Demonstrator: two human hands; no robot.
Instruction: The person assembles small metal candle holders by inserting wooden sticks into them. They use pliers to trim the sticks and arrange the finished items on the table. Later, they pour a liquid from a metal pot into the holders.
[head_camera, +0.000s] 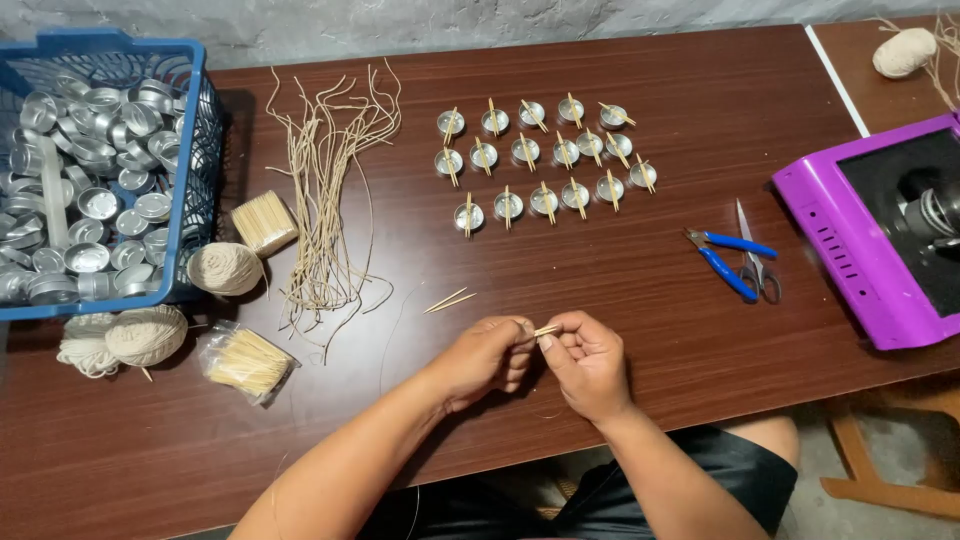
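While both hands meet low over the dark wooden surface, the left hand and the right hand pinch the same small pale stick between them, fingers curled tight around it, thumb and forefinger of each closed on its ends. The stick sits just above the surface, close to the person's body, and a thin pale thread trails away from the hands across the wood. Two loose sticks lie a little ahead of the left hand. Farther out, three rows of small metal cups stand in order, each with a stick laid across its rim. To the left of them lies a loose spread of cut cords, and beside that a bundle of sticks and a ball of twine. A blue basket at the left edge is heaped with empty metal cups, with more twine balls and a clear bag of sticks in front of it. Off to the right, well apart from the hands, lie blue-handled pliers and scissors, and beyond them a purple machine. Another twine ball rests at the far right corner.
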